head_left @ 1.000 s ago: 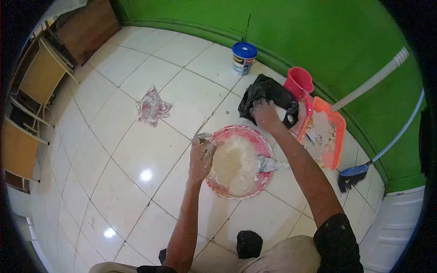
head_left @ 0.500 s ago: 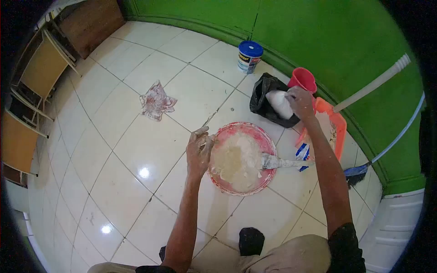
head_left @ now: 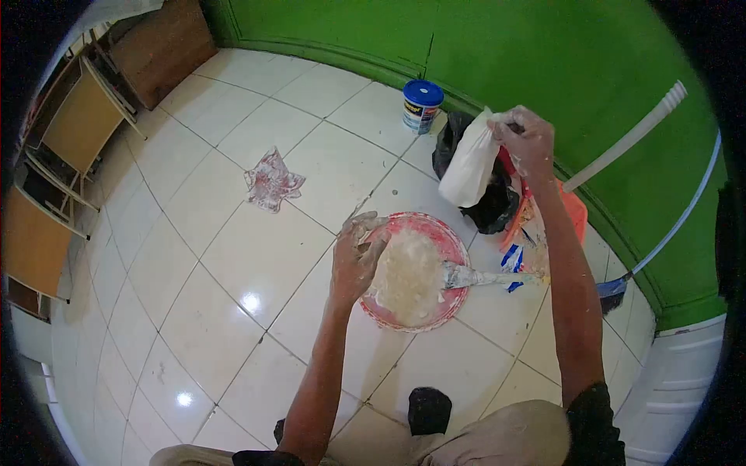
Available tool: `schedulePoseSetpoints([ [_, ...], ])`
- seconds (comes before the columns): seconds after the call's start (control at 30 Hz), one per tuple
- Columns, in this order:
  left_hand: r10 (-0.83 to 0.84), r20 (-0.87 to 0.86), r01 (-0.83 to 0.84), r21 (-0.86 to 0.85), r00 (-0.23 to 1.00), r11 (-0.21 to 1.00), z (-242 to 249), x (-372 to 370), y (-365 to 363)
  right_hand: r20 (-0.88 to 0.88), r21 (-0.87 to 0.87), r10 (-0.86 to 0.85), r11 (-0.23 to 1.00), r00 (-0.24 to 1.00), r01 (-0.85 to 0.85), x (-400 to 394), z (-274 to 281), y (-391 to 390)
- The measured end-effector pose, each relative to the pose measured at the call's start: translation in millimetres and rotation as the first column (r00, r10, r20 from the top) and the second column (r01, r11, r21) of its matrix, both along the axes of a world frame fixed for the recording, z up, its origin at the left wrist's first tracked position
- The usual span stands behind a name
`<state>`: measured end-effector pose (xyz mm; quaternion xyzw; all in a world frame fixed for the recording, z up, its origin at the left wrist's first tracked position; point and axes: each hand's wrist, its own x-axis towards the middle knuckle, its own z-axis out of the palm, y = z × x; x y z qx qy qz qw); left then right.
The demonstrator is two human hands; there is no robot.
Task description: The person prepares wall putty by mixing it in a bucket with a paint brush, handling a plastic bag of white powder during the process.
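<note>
My right hand is closed on the gathered top of a white plastic bag, which hangs full above a black plastic bag. My left hand is over the left rim of a round red tray, its fingers curved and apart with nothing between them. A pale, wet-looking mix with white powder lies in the tray. Across the tray's right rim rests a powder-coated brush or spatula, its handle pointing right.
A tub with a blue lid stands near the green wall. An orange dustpan and a broom are at the right. A crumpled, stained plastic sheet lies on the tiles. Chairs stand at the left.
The white bag has come up out of the black bag in my right hand and now hangs free. My left hand has moved slightly right, over the tray's rim.
</note>
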<state>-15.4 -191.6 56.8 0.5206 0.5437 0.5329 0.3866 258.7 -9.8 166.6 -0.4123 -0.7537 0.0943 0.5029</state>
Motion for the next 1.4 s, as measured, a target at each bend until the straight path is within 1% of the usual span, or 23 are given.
schedulePoseSetpoints([
  [0.17, -0.067, 0.039, 0.064, 0.061, 0.997, 0.996, 40.0, 4.6, 0.5, 0.069, -0.032, -0.015, 0.999, 0.997, 0.017, -34.6, 55.3, -38.1],
  [0.27, -0.058, -0.062, 0.067, 0.164, 0.996, 0.984, 80.0, -1.2, 7.1, 0.102, -0.036, 0.139, 0.990, 0.985, -0.136, -64.8, 69.2, -57.7],
  [0.33, -0.004, -0.322, 0.114, 0.323, 0.947, 0.940, 100.3, -12.8, 18.9, 0.203, 0.004, 0.198, 0.979, 0.959, -0.203, -84.8, 74.5, -68.6],
  [0.37, 0.012, -0.329, 0.102, 0.329, 0.944, 0.939, 107.3, -19.6, 24.8, 0.217, -0.020, 0.242, 0.970, 0.946, -0.244, -93.7, 74.7, -72.1],
  [0.43, -0.113, -0.482, 0.274, 0.277, 0.869, 0.921, 121.2, -35.8, 34.3, 0.174, -0.097, 0.309, 0.950, 0.935, -0.296, -110.9, 70.4, -80.7],
  [0.47, -0.096, -0.493, 0.261, 0.278, 0.865, 0.924, 129.4, -46.9, 37.2, 0.133, -0.182, 0.360, 0.925, 0.923, -0.334, -119.6, 68.9, -86.1],
  [0.53, -0.275, -0.537, 0.251, -0.119, 0.797, 0.961, 142.8, -72.5, 34.0, 0.110, -0.201, 0.414, 0.900, 0.904, -0.388, -137.8, 60.1, -92.7],
  [0.57, -0.239, -0.505, 0.294, 0.031, 0.830, 0.955, 129.7, -84.8, 32.1, 0.058, -0.233, 0.470, 0.864, 0.881, -0.445, -148.5, 43.6, -89.2],
  [0.7, -0.233, -0.365, 0.288, 0.104, 0.901, 0.952, 101.4, -111.4, -1.4, 0.035, -0.367, 0.561, 0.777, 0.827, -0.512, -192.5, 23.9, -110.3],
  [0.73, -0.215, -0.367, 0.268, 0.102, 0.905, 0.958, 94.4, -119.7, -11.1, 0.024, -0.428, 0.587, 0.738, 0.809, -0.522, -202.5, 16.2, -114.9],
  [0.8, -0.194, -0.397, 0.181, -0.070, 0.897, 0.981, 89.7, -130.2, -34.0, 0.077, -0.466, 0.605, 0.725, 0.793, -0.507, -220.3, -0.1, -119.6],
  [0.83, -0.173, -0.335, 0.188, 0.013, 0.926, 0.982, 58.1, -141.1, -34.2, 0.131, -0.504, 0.605, 0.723, 0.786, -0.473, -228.1, -8.4, -121.3],
  [0.87, -0.158, -0.333, 0.171, 0.008, 0.930, 0.985, 56.9, -145.7, -42.7, 0.129, -0.508, 0.619, 0.712, 0.774, -0.485, -234.2, -13.7, -123.6],
  [0.93, -0.228, -0.443, 0.140, -0.224, 0.867, 0.965, 53.1, -154.5, -57.6, 0.084, -0.610, 0.778, 0.535, 0.623, -0.585, -243.6, -25.2, -126.4],
  [0.97, -0.175, -0.468, 0.175, -0.043, 0.866, 0.984, 32.1, -161.8, -60.1, 0.077, -0.647, 0.807, 0.487, 0.585, -0.587, -248.6, -31.9, -127.8],
  [1.0, -0.166, -0.463, 0.160, -0.052, 0.871, 0.986, 23.6, -167.5, -62.7, 0.071, -0.654, 0.817, 0.472, 0.573, -0.591, -254.2, -40.7, -126.2],
  [1.1, -0.200, -0.541, 0.186, -0.081, 0.817, 0.979, -5.0, -180.9, -70.0, 0.081, -0.674, 0.847, 0.435, 0.526, -0.597, -268.4, -75.1, -120.6],
  [1.17, -0.040, -0.530, -0.013, -0.095, 0.847, 0.995, -27.2, -174.1, -75.5, 0.225, -0.607, 0.845, 0.511, 0.485, -0.609, -271.7, -98.5, -119.0],
  [1.2, -0.034, -0.529, -0.021, -0.098, 0.848, 0.995, -29.9, -169.0, -78.5, 0.223, -0.609, 0.850, 0.504, 0.478, -0.612, -272.5, -111.7, -111.6],
  [1.27, 0.065, -0.522, -0.080, -0.007, 0.850, 0.997, -32.8, -156.6, -83.6, 0.367, -0.426, 0.795, 0.606, 0.484, -0.672, -270.8, -124.5, -104.7],
  [1.3, 0.075, -0.513, -0.098, -0.018, 0.855, 0.995, -31.0, -151.7, -84.0, 0.252, -0.561, 0.843, 0.528, 0.475, -0.638, -265.7, -120.3, -99.5],
  [1.33, 0.071, -0.509, -0.096, -0.024, 0.858, 0.995, -30.5, -149.0, -81.5, 0.250, -0.567, 0.843, 0.526, 0.476, -0.634, -263.0, -117.6, -97.1],
  [1.4, 0.139, -0.456, -0.153, 0.007, 0.879, 0.988, -36.8, -144.2, -77.2, -0.042, -0.804, 0.827, 0.306, 0.561, -0.511, -258.9, -114.6, -96.4],
])
